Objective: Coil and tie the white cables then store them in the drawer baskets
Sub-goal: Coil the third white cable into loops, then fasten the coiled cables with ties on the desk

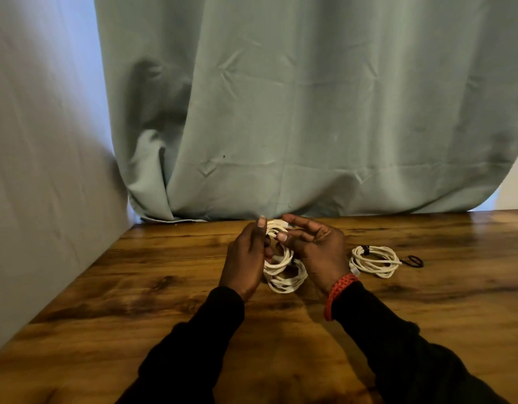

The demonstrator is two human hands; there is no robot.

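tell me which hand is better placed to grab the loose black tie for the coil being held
Right, probably. The black tie lies on the table on the right side, beyond the tied coil, nearer the right hand. The left hand grips the held coil and could keep it together.

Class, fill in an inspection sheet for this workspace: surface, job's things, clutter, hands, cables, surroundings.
Surface: wooden table, dark grain.
Job's things: white cable bundle held between both hands; second coiled white cable lying to the right, a dark tie on it.
Clutter: small black loop beside the second coil.
Hands: left hand and right hand both have a grip on the bundle.
Cables: loose loops hang below the hands.
Surroundings: green curtain behind; pale cloth at left; drawer baskets: nothing seen.
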